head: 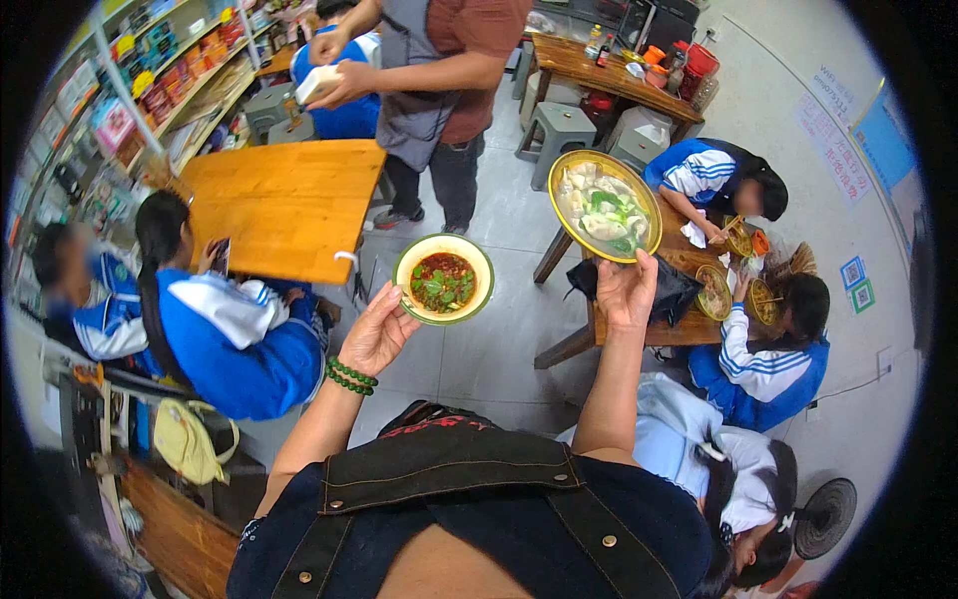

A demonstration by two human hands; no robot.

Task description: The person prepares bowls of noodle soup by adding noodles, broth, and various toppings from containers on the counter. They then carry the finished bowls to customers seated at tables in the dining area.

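My left hand [380, 335], with green beads at the wrist, grips the rim of a small cream bowl [480, 281] with a green edge. Red chili sauce [443, 283] topped with green leaves fills it. Farther forward and to the right, my right hand [627, 293] holds the near edge of a larger yellow-rimmed bowl [557, 196]. Pale dumplings [601, 226] and leafy greens [606, 201] lie in broth inside that bowl. Both bowls are held up in the air over the floor and apart from each other.
A wooden table [292, 202] stands at left, with two seated people beside it. Another person in an apron [419, 82] stands ahead. At right, seated people eat at a wooden table [658, 333] with bowls. Grey stools [563, 131] stand farther ahead; people sit close by at lower right.
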